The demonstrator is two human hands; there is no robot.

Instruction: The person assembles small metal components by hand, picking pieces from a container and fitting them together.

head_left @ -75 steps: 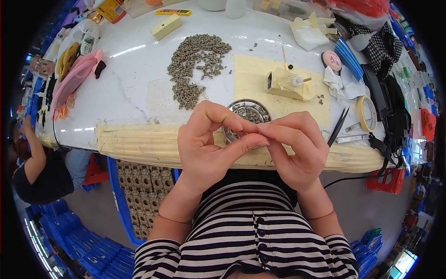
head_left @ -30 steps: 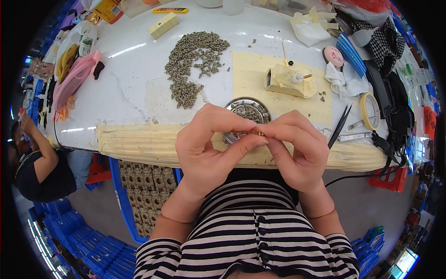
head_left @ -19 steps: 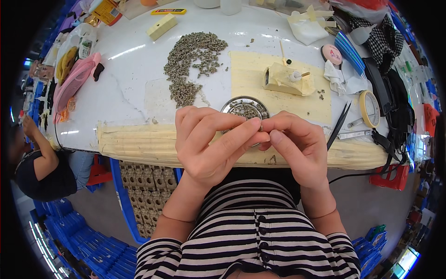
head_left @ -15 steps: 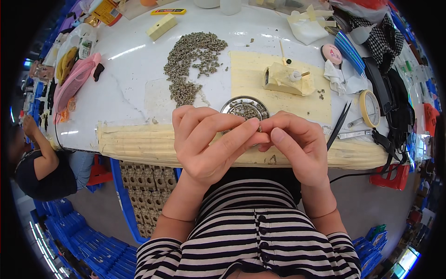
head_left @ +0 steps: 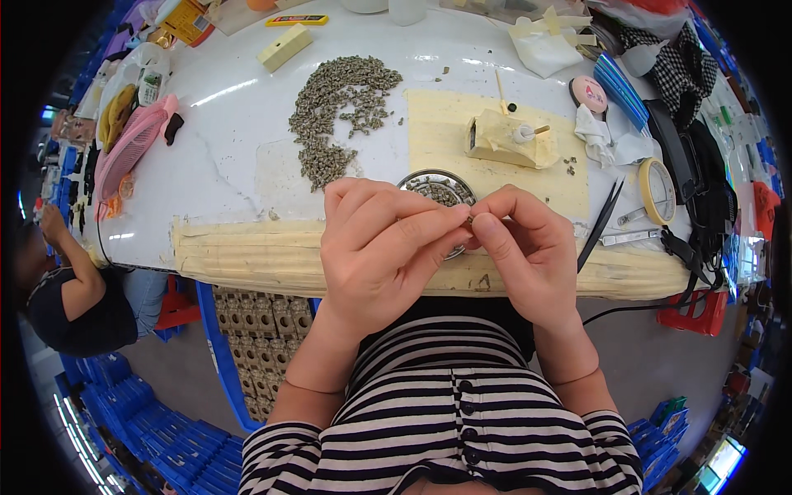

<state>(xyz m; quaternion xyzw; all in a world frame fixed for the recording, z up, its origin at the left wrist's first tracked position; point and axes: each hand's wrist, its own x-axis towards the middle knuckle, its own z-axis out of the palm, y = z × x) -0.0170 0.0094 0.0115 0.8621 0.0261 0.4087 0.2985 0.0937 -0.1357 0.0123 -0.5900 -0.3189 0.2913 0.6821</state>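
Observation:
My left hand (head_left: 375,247) and my right hand (head_left: 528,252) meet fingertip to fingertip above the table's front edge. Pinched between them is a tiny metal part (head_left: 470,219), mostly covered by the fingers. Just behind the fingertips sits a round steel dish (head_left: 405,178) with small grey metal parts (head_left: 441,191) in it; the hands hide its near side. Farther back and to the left, a large heap of the same small parts (head_left: 326,115) spreads over the white tabletop.
Black tweezers (head_left: 601,224) lie right of my right hand, near a tape roll (head_left: 657,191). A tape-wrapped block (head_left: 511,142) stands on yellowish paper. A pink fan (head_left: 136,147) is at left. Below, a blue crate (head_left: 216,346) holds metal pieces; a person (head_left: 74,289) sits at far left.
My left hand has turned a little and shifted right, its fingers more gathered. The pinched fingertips have moved slightly right, and more of the dish shows.

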